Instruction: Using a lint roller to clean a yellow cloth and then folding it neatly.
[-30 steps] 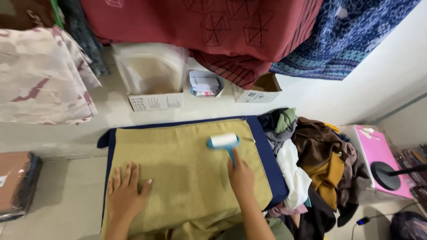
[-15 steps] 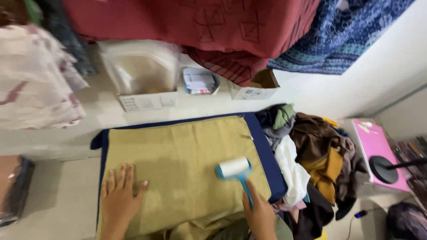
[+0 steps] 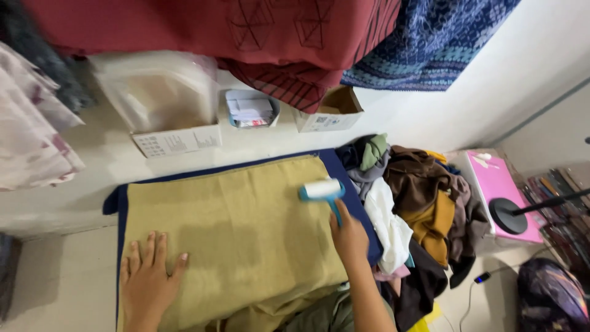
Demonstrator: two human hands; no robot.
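While left hand (image 3: pixel 147 280) lies flat, fingers spread, palm down on mustard-yellow cloth (image 3: pixel 233 233) near its lower left corner, right hand (image 3: pixel 349 237) wraps closed round blue handle of lint roller (image 3: pixel 322 190). Roller's white drum rests on cloth near upper right edge. Cloth spread over dark blue mat (image 3: pixel 341 178) on pale floor. Heap of crumpled clothes (image 3: pixel 418 209) just right of mat. Cardboard boxes (image 3: pixel 175 138) along wall behind.
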